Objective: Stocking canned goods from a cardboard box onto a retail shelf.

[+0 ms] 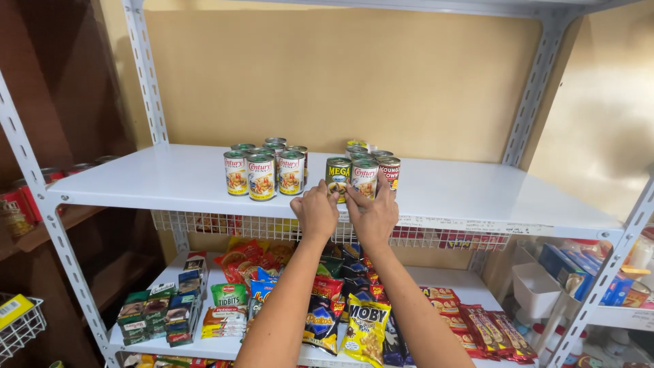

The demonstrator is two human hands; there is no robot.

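On the white metal shelf [170, 180] stand two clusters of tins. My left hand [315, 212] reaches up to the right cluster and its fingers touch a green and yellow tin [336, 174] at the front. My right hand [371, 215] is beside it, fingers on a tin with a pale label [366, 176]. A red-labelled tin [391, 170] stands just right of these, with more tins behind. Whether either hand grips its tin firmly is unclear. The left cluster of several white-labelled tins [261, 176] stands apart, untouched.
A lower shelf [225, 347] holds snack bags, a yellow bag [364, 332], small boxes [163, 313] and red packets [490, 330]. A wire basket [204, 225] hangs under the top shelf. Slotted uprights [146, 75] frame the unit. Another rack with containers [586, 279] is right; wooden shelving [27, 204] is left.
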